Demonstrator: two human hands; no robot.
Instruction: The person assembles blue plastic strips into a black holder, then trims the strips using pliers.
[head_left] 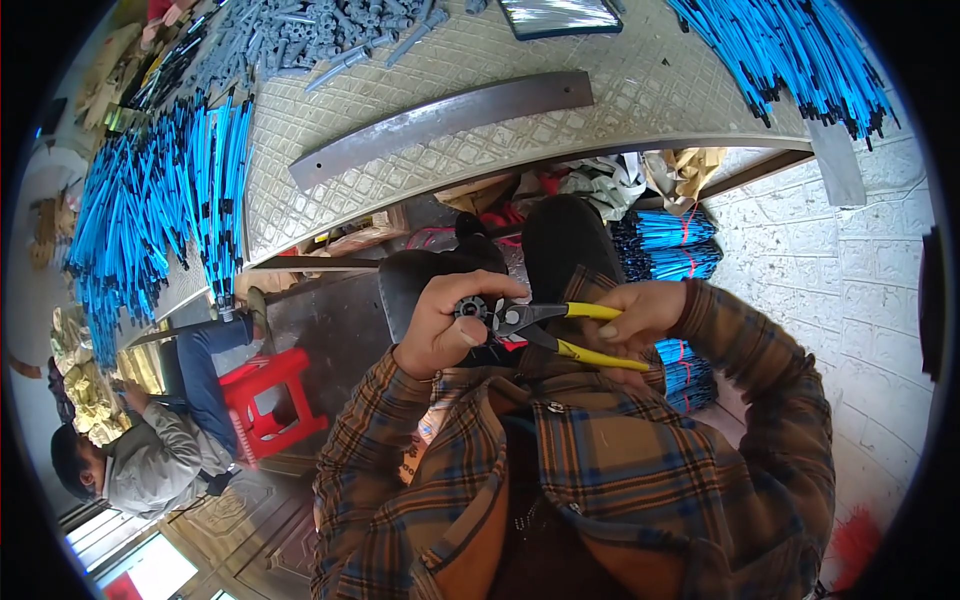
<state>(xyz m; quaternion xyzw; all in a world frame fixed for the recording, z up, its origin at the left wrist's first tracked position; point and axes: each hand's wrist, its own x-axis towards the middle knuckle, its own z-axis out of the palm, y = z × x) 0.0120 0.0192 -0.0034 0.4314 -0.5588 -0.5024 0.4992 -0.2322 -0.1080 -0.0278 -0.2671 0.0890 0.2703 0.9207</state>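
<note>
Above my lap, my left hand [432, 322] is closed around a small dark grey round plastic part [470, 309] with a ribbed or slotted end. My right hand [645, 312] grips cutting pliers [516, 316] by their yellow handles, which are spread apart. The head of the pliers points left and meets the round part beside my left thumb. Whether the jaws have closed on any of it cannot be made out.
On the patterned table lie a curved metal strip [440, 122], a heap of grey plastic pieces [310, 35] and bunches of blue rods [150, 215] with black ends. More blue bundles [682, 262] stand under the table. A red stool [270, 405] and a seated person [170, 450] are at left.
</note>
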